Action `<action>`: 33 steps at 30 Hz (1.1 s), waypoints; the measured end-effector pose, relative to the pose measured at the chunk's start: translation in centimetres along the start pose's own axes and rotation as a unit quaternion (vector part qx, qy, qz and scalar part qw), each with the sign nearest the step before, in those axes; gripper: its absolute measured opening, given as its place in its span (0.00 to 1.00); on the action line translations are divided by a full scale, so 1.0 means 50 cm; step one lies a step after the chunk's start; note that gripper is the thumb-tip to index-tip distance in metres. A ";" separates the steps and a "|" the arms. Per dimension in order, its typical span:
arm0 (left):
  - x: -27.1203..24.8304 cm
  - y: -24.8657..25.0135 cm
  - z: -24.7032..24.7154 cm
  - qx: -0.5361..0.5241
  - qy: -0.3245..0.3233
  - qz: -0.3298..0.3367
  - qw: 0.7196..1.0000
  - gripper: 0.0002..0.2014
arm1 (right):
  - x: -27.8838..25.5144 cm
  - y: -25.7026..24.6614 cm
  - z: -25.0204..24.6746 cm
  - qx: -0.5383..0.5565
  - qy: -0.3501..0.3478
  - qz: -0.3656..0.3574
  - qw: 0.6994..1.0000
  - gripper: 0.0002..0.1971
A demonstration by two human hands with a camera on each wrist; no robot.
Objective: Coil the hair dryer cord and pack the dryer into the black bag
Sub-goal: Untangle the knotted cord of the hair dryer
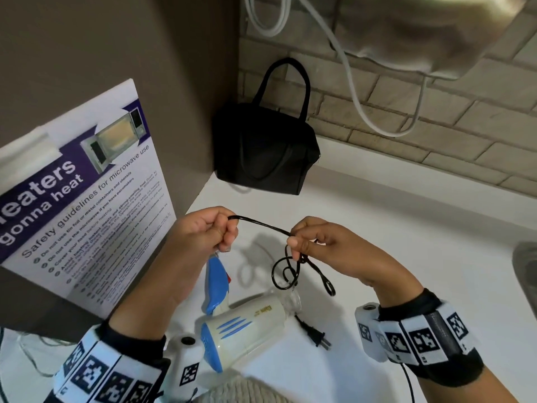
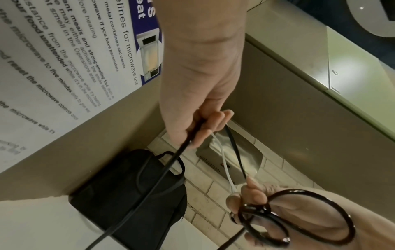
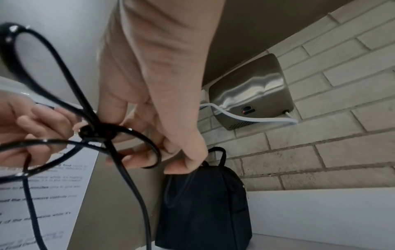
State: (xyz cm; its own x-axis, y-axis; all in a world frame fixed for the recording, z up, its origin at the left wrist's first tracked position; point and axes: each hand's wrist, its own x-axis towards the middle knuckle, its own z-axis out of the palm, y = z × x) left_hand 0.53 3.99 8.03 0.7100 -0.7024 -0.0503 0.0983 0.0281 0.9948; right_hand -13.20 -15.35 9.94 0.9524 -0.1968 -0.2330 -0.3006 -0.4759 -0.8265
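Observation:
A white and blue hair dryer (image 1: 247,321) lies on the white counter (image 1: 406,257) below my hands, its plug (image 1: 318,336) beside it. My left hand (image 1: 216,231) grips a bend of the black cord (image 1: 261,226), fingers curled round it (image 2: 203,125). A short stretch of cord runs across to my right hand (image 1: 302,242), which pinches small loops (image 1: 286,273) that hang under it. The loops (image 3: 121,135) cross at my right fingers (image 3: 171,143). The black bag (image 1: 264,146) stands in the back corner, handles up, its top looking shut.
A microwave safety poster (image 1: 87,199) leans on the left wall. On the brick wall hang a steel hand dryer (image 3: 250,91) and a white cable (image 1: 351,82). A sink edge (image 1: 526,274) shows at the right.

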 end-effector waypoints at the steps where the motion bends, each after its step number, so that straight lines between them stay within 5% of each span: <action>1: 0.001 0.001 0.001 -0.003 0.006 0.004 1.000 0.21 | 0.000 0.000 -0.001 -0.003 -0.001 -0.003 1.000 0.14; 7: 0.008 0.015 -0.003 -0.075 -0.011 -0.016 0.997 0.15 | -0.010 -0.001 -0.012 0.081 0.059 -0.019 0.995 0.19; 11: -0.004 0.025 0.014 0.069 -0.088 -0.054 0.992 0.18 | 0.007 0.020 -0.009 0.153 0.116 -0.022 0.981 0.16; 17: -0.005 0.048 0.019 0.121 -0.179 -0.007 0.976 0.16 | 0.033 0.032 0.036 0.059 0.020 -0.067 0.996 0.36; 21: 0.004 0.044 -0.001 0.026 -0.114 0.006 0.993 0.15 | 0.036 0.034 0.051 0.046 -0.065 -0.065 0.995 0.09; 27: 0.003 0.031 -0.058 -0.062 -0.015 -0.020 0.998 0.19 | 0.038 0.102 0.000 0.139 0.120 -0.048 0.982 0.17; 33: -0.007 0.008 -0.071 -0.050 -0.025 0.020 0.998 0.23 | 0.037 0.138 -0.012 0.059 0.150 0.014 0.987 0.17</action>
State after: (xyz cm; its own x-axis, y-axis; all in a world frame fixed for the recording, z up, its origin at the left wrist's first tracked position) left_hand 2.80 6.79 8.11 0.6787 -0.7344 -0.0027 0.1414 0.1271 0.9818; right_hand -13.55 -19.51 4.13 0.8800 -0.4624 -0.1086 -0.3014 -0.3667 -0.8802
